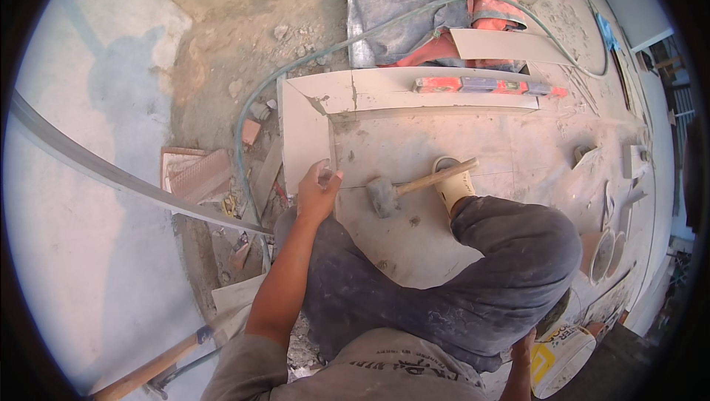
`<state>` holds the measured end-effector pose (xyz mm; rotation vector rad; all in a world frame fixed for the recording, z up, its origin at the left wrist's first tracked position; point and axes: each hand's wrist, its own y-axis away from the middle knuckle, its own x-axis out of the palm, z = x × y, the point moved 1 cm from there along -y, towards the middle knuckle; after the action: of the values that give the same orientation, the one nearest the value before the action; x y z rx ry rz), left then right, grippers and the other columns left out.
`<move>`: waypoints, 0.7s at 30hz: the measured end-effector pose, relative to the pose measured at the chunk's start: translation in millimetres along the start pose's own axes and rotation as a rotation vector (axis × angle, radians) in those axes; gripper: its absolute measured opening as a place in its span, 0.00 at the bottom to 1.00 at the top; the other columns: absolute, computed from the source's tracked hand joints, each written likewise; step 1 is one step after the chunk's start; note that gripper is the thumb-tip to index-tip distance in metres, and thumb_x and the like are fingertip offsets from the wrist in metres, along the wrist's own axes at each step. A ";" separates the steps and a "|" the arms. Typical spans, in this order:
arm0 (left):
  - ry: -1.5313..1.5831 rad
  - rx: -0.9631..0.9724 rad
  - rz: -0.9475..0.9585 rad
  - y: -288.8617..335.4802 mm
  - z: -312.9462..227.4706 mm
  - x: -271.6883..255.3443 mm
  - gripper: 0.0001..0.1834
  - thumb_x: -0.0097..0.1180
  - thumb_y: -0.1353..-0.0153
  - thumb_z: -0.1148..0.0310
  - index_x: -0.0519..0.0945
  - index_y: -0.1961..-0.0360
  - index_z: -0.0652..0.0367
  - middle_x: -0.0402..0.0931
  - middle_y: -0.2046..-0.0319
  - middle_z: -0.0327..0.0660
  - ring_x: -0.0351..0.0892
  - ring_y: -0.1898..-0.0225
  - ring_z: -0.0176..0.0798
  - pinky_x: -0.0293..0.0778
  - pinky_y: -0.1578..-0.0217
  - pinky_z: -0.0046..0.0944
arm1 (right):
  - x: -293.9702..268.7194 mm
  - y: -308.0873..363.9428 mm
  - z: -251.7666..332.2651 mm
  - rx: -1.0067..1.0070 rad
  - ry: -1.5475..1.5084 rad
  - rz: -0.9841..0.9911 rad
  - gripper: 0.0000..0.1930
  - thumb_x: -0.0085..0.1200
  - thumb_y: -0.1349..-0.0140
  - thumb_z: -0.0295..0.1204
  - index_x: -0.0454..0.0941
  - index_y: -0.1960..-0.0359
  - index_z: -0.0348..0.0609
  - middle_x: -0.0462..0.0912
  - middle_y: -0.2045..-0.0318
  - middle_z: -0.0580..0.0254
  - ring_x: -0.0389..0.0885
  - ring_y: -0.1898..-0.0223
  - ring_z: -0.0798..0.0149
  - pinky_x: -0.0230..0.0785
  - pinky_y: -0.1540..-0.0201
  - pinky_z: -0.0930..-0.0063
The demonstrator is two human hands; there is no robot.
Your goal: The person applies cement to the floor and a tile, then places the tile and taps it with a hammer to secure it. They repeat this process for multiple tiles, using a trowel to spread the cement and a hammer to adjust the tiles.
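My left hand (318, 195) is raised above my left knee, fingers loosely bent with a gap between thumb and fingertips. No held thing shows in it. Just beyond it lies the short arm of an L-shaped border of pale tile (307, 135). A mallet (383, 197) with a grey head and wooden handle lies to its right, the handle reaching over my sandal (452, 188). A red and purple spirit level (488, 86) rests on the long tile arm. My right hand (523, 348) is low beside a white and yellow bucket (566, 360); its fingers are mostly hidden.
A green hose (242, 127) curves around the tile border. Behind it lie a grey and red cloth (403, 12) and a loose tile strip (510, 46). Rubble and broken tiles (200, 175) line the left wall. A long metal bar (133, 183) crosses there.
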<state>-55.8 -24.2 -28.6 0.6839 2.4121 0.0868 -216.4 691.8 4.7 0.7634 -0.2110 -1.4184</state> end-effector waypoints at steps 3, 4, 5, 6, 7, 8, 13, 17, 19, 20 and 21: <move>0.027 -0.047 0.006 1.3 2.2 -1.4 0.31 0.65 0.40 0.57 0.76 0.41 0.67 0.84 0.61 0.49 0.85 0.60 0.43 0.78 0.56 0.41 | 3.4 8.8 23.3 0.163 0.218 0.088 0.24 0.56 0.34 0.41 0.75 0.44 0.37 0.83 0.50 0.57 0.82 0.54 0.62 0.74 0.51 0.66; 0.063 -0.061 0.019 0.3 2.3 -1.3 0.31 0.65 0.40 0.57 0.76 0.41 0.67 0.84 0.61 0.49 0.85 0.60 0.42 0.78 0.56 0.41 | 2.5 11.8 27.4 0.271 0.249 0.103 0.24 0.56 0.35 0.41 0.75 0.44 0.37 0.84 0.52 0.58 0.83 0.56 0.62 0.75 0.52 0.66; 0.040 -0.061 0.014 -0.7 2.0 -1.2 0.31 0.65 0.40 0.57 0.76 0.41 0.67 0.84 0.61 0.48 0.85 0.61 0.42 0.78 0.56 0.40 | 2.8 15.1 32.9 -0.030 0.556 0.195 0.24 0.57 0.35 0.40 0.75 0.44 0.36 0.85 0.55 0.58 0.83 0.60 0.62 0.75 0.57 0.66; 0.039 -0.062 0.013 -1.1 1.9 -1.3 0.31 0.65 0.40 0.57 0.76 0.41 0.67 0.84 0.61 0.48 0.85 0.61 0.41 0.78 0.56 0.40 | 4.7 18.3 36.5 -0.341 0.860 0.288 0.24 0.58 0.36 0.40 0.75 0.45 0.36 0.85 0.59 0.58 0.83 0.65 0.62 0.76 0.62 0.66; 0.053 -0.071 0.021 -2.3 1.1 -0.3 0.31 0.65 0.40 0.57 0.76 0.41 0.67 0.84 0.61 0.47 0.85 0.61 0.41 0.78 0.56 0.39 | 3.6 18.7 41.9 -0.397 0.983 0.309 0.23 0.58 0.36 0.39 0.76 0.45 0.36 0.85 0.61 0.59 0.83 0.69 0.63 0.76 0.66 0.67; 0.046 -0.079 0.027 -2.9 0.1 1.1 0.31 0.65 0.39 0.57 0.75 0.41 0.68 0.84 0.61 0.47 0.84 0.62 0.40 0.78 0.56 0.38 | 5.4 17.1 46.3 -0.348 0.972 0.291 0.22 0.58 0.36 0.38 0.76 0.45 0.35 0.85 0.64 0.59 0.82 0.72 0.63 0.76 0.70 0.68; 0.375 -0.139 0.117 -18.4 -8.7 26.4 0.26 0.62 0.35 0.58 0.77 0.47 0.71 0.83 0.63 0.44 0.84 0.64 0.36 0.76 0.60 0.34 | 24.5 -14.2 137.7 -0.064 0.342 -0.045 0.16 0.51 0.31 0.32 0.73 0.46 0.36 0.81 0.72 0.65 0.75 0.80 0.72 0.69 0.79 0.75; 0.747 -0.383 0.133 -71.1 -14.2 61.6 0.24 0.59 0.32 0.57 0.75 0.49 0.70 0.81 0.59 0.45 0.83 0.60 0.38 0.76 0.59 0.35 | 71.9 -61.5 253.1 -0.379 0.505 -0.096 0.15 0.49 0.30 0.31 0.71 0.45 0.37 0.79 0.70 0.65 0.73 0.75 0.75 0.66 0.73 0.79; 0.839 -0.524 0.129 -93.6 -15.5 80.5 0.31 0.58 0.31 0.54 0.70 0.39 0.70 0.79 0.49 0.51 0.82 0.50 0.46 0.78 0.49 0.42 | 108.9 -77.5 291.9 -0.487 0.545 -0.024 0.18 0.49 0.31 0.30 0.69 0.43 0.35 0.78 0.62 0.60 0.75 0.65 0.71 0.68 0.63 0.75; 0.886 -0.543 0.083 -101.2 -15.6 88.5 0.32 0.58 0.31 0.54 0.68 0.38 0.71 0.77 0.47 0.53 0.81 0.48 0.47 0.77 0.48 0.43 | 129.1 -84.2 306.6 -0.505 0.613 -0.023 0.20 0.48 0.32 0.29 0.68 0.41 0.34 0.78 0.57 0.56 0.75 0.58 0.66 0.68 0.56 0.72; 0.938 -0.553 0.040 -108.9 -16.3 96.3 0.34 0.58 0.31 0.54 0.66 0.37 0.72 0.76 0.45 0.55 0.80 0.47 0.49 0.77 0.46 0.45 | 149.6 -89.0 317.8 -0.531 0.662 -0.009 0.22 0.48 0.33 0.29 0.68 0.39 0.34 0.77 0.55 0.54 0.75 0.55 0.63 0.68 0.52 0.69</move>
<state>-179.4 -69.0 -92.8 0.4699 2.9910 1.2865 -440.1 443.8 145.2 0.7394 0.6567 -1.0853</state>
